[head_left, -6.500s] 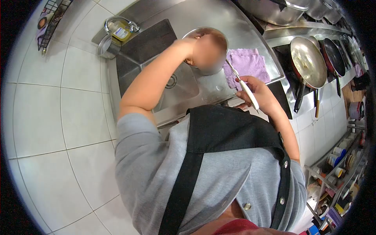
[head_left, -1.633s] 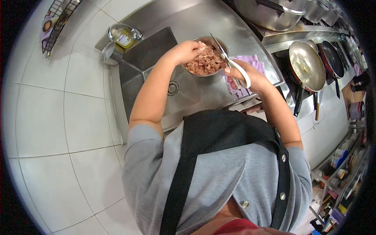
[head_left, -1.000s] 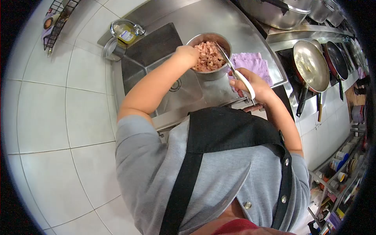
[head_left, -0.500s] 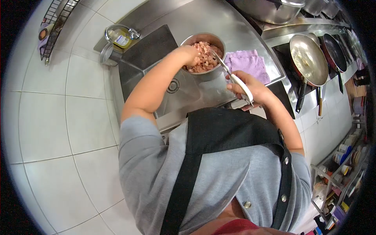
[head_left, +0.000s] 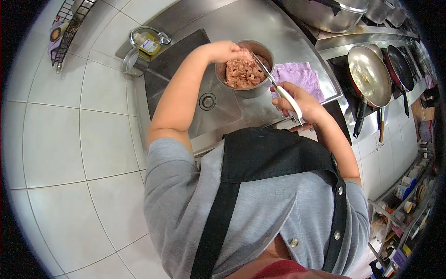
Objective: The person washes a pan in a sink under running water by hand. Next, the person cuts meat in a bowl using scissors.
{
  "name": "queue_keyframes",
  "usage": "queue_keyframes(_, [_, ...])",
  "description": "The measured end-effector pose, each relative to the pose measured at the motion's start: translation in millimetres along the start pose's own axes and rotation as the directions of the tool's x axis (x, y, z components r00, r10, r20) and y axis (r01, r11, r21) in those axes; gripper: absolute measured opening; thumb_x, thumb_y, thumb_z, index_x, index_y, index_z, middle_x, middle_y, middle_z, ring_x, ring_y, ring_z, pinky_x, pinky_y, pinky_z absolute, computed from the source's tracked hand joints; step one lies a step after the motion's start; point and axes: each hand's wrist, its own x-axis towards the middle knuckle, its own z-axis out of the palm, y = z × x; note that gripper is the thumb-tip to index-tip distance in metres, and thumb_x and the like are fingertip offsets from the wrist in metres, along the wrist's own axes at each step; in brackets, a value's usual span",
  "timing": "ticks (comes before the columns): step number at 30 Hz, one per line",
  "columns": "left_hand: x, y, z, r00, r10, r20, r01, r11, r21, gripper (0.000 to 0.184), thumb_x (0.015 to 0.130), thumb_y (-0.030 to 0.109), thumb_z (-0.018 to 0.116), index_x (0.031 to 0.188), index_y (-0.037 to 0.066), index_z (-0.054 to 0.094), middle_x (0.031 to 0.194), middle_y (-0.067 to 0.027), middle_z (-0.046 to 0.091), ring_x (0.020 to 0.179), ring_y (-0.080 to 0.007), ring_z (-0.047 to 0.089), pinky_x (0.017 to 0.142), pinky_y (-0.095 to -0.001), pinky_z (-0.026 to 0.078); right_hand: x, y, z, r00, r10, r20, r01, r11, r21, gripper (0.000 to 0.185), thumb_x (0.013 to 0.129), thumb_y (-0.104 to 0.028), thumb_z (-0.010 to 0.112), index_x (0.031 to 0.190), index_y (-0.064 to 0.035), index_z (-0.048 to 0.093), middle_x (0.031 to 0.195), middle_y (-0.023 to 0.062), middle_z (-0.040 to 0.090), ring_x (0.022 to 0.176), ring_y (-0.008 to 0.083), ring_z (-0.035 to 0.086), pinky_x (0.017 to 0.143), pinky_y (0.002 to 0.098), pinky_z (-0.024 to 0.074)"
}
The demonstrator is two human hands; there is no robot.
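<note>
Chunks of raw meat (head_left: 242,74) fill much of the metal pot (head_left: 257,92), which stands by the sink's edge. My left hand (head_left: 226,51) is over the pot's far left rim, fingers pinched on a pale pink piece of meat (head_left: 243,55), partly blurred. From the right, my right hand (head_left: 297,101) grips white-handled kitchen scissors (head_left: 289,98). Their metal blades slant over the pot's right rim toward the meat; the tips are hard to make out.
A folded purple cloth (head_left: 302,79) lies right of the pot on the steel counter. The sink basin (head_left: 225,111) is at left, with a tap (head_left: 163,38) and a yellow liquid bottle (head_left: 149,45). Pans (head_left: 369,76) rest on the stove at right.
My left hand has risen from inside the pot to its far left rim, uncovering more meat. The scissors stay in my right hand, nearly unmoved. The view has shifted slightly.
</note>
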Motion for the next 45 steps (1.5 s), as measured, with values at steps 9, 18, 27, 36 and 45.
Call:
queue_keyframes(9, [25,1,46,0.838,0.129,-0.53,0.15,0.88,0.451,0.021,0.079,0.015,0.059,0.098,0.01,0.067,0.089,-0.0155,0.059,0.089,-0.0361,0.059,0.083,-0.043,0.047,0,4,-2,0.999,-0.02,-0.045,0.023,0.998,0.064,0.046,0.082,-0.023,0.067,0.116,0.0013,0.049,0.071,0.0019,0.052,0.055,0.0072,0.048,0.048,0.0217,0.0378])
queue_keyframes(18, [-23,32,24,0.941,-0.168,-0.294,0.269,0.897,0.35,0.022,0.076,0.02,0.063,0.097,0.015,0.068,0.094,-0.0123,0.066,0.09,-0.0301,0.062,0.078,-0.0417,0.05,-8,-4,-1,0.999,0.006,-0.046,-0.005,1.0,0.024,0.041,0.082,-0.017,0.067,0.115,-0.0001,0.05,0.071,0.0007,0.052,0.055,0.0065,0.046,0.049,0.0213,0.0378])
queue_keyframes(27, [17,33,83,0.98,-0.164,0.108,0.078,0.83,0.553,0.032,0.077,0.027,0.063,0.102,0.007,0.068,0.106,-0.0119,0.065,0.097,-0.0282,0.063,0.079,-0.0391,0.052,-7,-11,4,0.999,0.045,-0.008,-0.045,0.999,-0.022,0.042,0.081,-0.019,0.067,0.116,-0.0024,0.05,0.072,0.0005,0.053,0.056,0.0068,0.047,0.05,0.0213,0.0386])
queue_keyframes(36, [32,16,90,0.992,-0.102,0.075,0.05,0.858,0.512,0.027,0.078,0.018,0.058,0.099,0.006,0.068,0.104,-0.0134,0.065,0.098,-0.0293,0.062,0.081,-0.0396,0.051,-4,12,1,0.997,-0.077,-0.008,0.076,0.993,-0.095,0.041,0.082,-0.02,0.063,0.12,-0.011,0.05,0.063,-0.0021,0.043,0.056,0.0063,0.047,0.041,0.0276,0.05])
queue_keyframes(45, [10,-15,62,0.992,0.092,0.084,-0.1,0.99,0.096,0.016,0.078,0.019,0.059,0.087,0.007,0.065,0.088,-0.0133,0.066,0.082,-0.0295,0.062,0.075,-0.0392,0.047,-17,-8,3,0.998,0.033,-0.055,-0.031,0.999,0.039,0.04,0.081,-0.014,0.066,0.115,-0.0024,0.05,0.073,0.0004,0.053,0.055,0.0064,0.047,0.05,0.0213,0.0389])
